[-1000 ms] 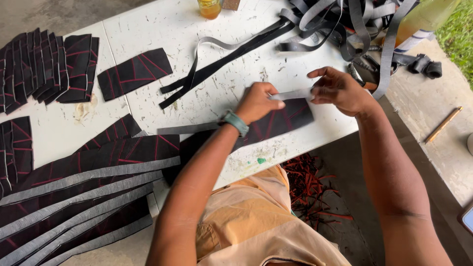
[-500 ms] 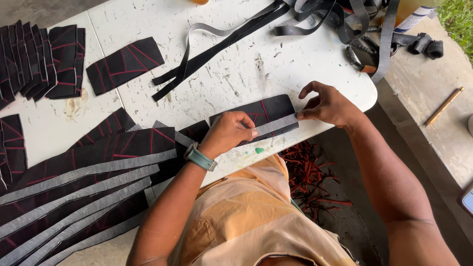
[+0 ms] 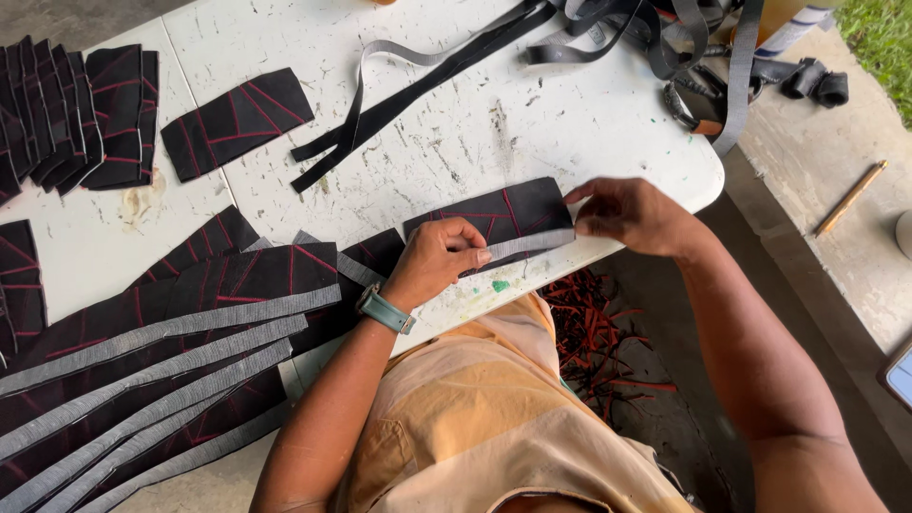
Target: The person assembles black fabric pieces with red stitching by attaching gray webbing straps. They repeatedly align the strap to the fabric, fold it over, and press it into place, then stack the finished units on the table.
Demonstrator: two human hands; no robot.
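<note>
A black fabric piece with red stitched lines (image 3: 494, 214) lies near the front edge of the white table (image 3: 456, 142). A grey strip (image 3: 527, 244) runs along its near edge. My left hand (image 3: 439, 258) presses the strip's left part down with its fingertips. My right hand (image 3: 627, 214) pinches the strip's right end at the fabric's corner. A teal watch (image 3: 385, 310) sits on my left wrist.
Several finished black pieces with grey edging (image 3: 161, 351) fan out at the left. A single black piece (image 3: 236, 122) and a stack of more (image 3: 66, 114) lie further back. Black and grey straps (image 3: 427, 76) tangle at the top right. Red scraps (image 3: 598, 342) litter the floor.
Both hands have lowered the grey strip from above the table onto the near edge of the black piece, and the left hand slid right along it.
</note>
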